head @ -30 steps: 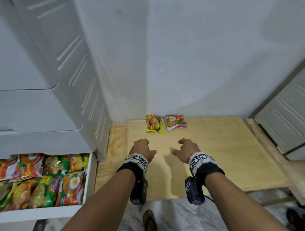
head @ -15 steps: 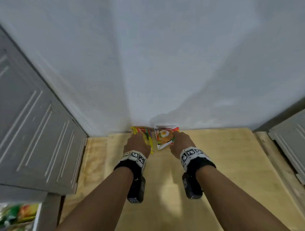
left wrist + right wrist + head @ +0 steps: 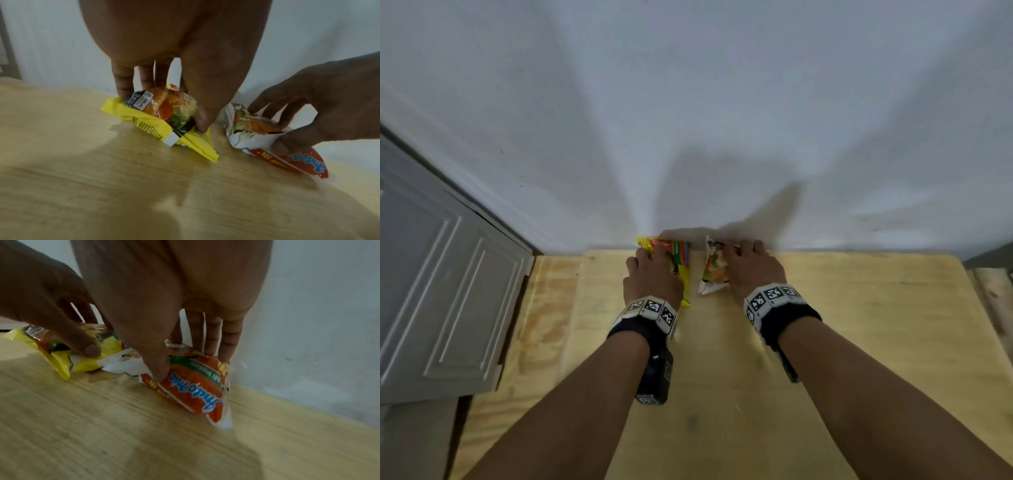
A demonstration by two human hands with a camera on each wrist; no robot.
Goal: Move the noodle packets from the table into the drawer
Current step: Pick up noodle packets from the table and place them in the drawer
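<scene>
Both hands reach forward over a pale wooden table (image 3: 859, 342), each wearing a black wrist strap with checkered markers. Nearest the viewer are the two forearms; further out, the left hand (image 3: 652, 274) grips a yellow noodle packet (image 3: 681, 260), thumb on its near edge and fingers curled over its far side, as the left wrist view shows. Just beside it, the right hand (image 3: 751, 269) grips a red and white noodle packet (image 3: 714, 270) in the same way, thumb pressed on the printed front and fingers wrapped behind. The two packets sit close together, nearly touching, at the far edge of the table. Both look tipped up on one edge under the fingers, with their near edges on or close to the wood; whether either is fully lifted cannot be told. Behind them rises a plain white wall (image 3: 722, 120). A grey panelled cabinet (image 3: 441, 291) stands at the left. No drawer is in view.

The step in hand appears to be the grasp of these two packets. The next move likely calls for lifting both clear, then turning to find the drawer and carrying them there without the crinkly wrappers slipping.
</scene>
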